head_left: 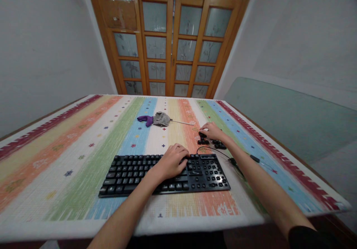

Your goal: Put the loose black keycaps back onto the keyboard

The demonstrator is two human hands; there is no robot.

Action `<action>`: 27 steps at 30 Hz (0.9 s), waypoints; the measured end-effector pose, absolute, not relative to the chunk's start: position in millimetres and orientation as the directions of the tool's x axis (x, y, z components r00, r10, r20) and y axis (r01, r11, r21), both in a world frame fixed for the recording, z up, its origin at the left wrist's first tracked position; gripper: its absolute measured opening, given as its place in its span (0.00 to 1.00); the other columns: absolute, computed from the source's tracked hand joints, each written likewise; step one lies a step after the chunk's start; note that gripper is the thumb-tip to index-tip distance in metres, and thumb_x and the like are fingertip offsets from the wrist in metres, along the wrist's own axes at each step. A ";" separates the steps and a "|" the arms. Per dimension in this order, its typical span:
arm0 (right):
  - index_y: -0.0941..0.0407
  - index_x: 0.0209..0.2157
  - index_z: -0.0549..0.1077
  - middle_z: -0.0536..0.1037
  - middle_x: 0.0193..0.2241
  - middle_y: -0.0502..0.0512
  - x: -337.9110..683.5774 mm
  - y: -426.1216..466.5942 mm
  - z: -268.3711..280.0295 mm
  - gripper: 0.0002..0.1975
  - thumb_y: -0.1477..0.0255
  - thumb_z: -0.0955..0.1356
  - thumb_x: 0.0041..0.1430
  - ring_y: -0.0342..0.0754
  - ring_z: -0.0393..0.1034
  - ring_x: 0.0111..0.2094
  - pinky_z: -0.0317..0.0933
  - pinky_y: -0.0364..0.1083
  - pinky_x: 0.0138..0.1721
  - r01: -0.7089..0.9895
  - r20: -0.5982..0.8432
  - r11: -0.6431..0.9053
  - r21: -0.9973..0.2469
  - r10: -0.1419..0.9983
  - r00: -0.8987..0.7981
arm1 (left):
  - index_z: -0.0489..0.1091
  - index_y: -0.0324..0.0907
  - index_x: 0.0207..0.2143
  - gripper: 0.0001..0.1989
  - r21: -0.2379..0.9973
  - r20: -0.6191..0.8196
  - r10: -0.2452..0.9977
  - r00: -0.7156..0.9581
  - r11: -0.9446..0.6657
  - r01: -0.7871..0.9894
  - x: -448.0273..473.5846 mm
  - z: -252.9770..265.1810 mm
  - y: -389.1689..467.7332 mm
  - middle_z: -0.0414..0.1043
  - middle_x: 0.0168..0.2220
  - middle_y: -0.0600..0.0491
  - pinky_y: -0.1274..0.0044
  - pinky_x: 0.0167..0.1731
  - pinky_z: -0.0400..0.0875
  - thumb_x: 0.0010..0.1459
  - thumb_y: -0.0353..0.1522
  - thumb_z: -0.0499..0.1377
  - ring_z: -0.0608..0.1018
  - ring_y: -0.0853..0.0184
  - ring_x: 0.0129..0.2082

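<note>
A black keyboard (pixel 134 171) lies across the near part of the table, and its right-hand number pad (pixel 210 172) has bare black sockets where keycaps are off. My left hand (pixel 174 161) rests over the keys left of that pad, fingers bent and thumb apart from them. Above a small group of loose black keycaps (pixel 203 142) behind the keyboard's right end is my right hand (pixel 213 131). Its thumb and fingertips close on a black keycap (pixel 202 134). More loose keycaps (pixel 219 144) lie just right of these, partly behind my wrist.
A grey and purple cloth (pixel 160 119) lies mid-table, with a thin rod (pixel 182 122) extending right from it. A black cable (pixel 212 148) runs behind the keyboard and under my right forearm to a connector (pixel 254 158). Striped cloth (pixel 108 130) covers the table; wooden glazed doors (pixel 170 44) stand beyond.
</note>
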State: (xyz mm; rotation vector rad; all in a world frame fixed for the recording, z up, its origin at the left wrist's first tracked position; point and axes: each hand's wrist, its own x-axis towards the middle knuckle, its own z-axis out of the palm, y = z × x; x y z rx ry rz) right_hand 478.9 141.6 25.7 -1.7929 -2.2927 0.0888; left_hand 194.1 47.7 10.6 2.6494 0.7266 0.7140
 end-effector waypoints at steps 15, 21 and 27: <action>0.58 0.30 0.81 0.82 0.32 0.59 478.6 160.2 15.2 0.07 0.74 0.69 0.57 0.54 0.74 0.41 0.60 0.49 0.49 0.961 0.079 0.188 -0.204 0.981 -0.175 | 0.70 0.43 0.42 0.08 0.394 0.381 0.537 0.753 -0.831 0.393 194.3 10.3 47.8 0.75 0.45 0.49 0.64 0.52 0.67 0.62 0.26 0.56 0.70 0.58 0.51; 0.57 0.29 0.80 0.82 0.31 0.56 473.3 155.9 15.3 0.05 0.76 0.70 0.56 0.51 0.72 0.37 0.60 0.48 0.46 0.946 0.126 0.212 -0.245 0.974 -0.186 | 0.70 0.44 0.42 0.08 0.393 0.388 0.535 0.750 -0.832 0.391 194.2 10.6 47.4 0.74 0.45 0.50 0.63 0.52 0.67 0.62 0.26 0.56 0.71 0.59 0.50; 0.57 0.35 0.79 0.82 0.35 0.57 461.8 137.7 31.3 0.07 0.74 0.67 0.60 0.51 0.71 0.41 0.59 0.50 0.49 0.909 0.254 0.287 -0.302 0.943 -0.213 | 0.70 0.43 0.42 0.08 0.378 0.387 0.530 0.754 -0.837 0.395 193.6 9.8 48.0 0.74 0.45 0.49 0.64 0.52 0.67 0.62 0.26 0.56 0.71 0.59 0.50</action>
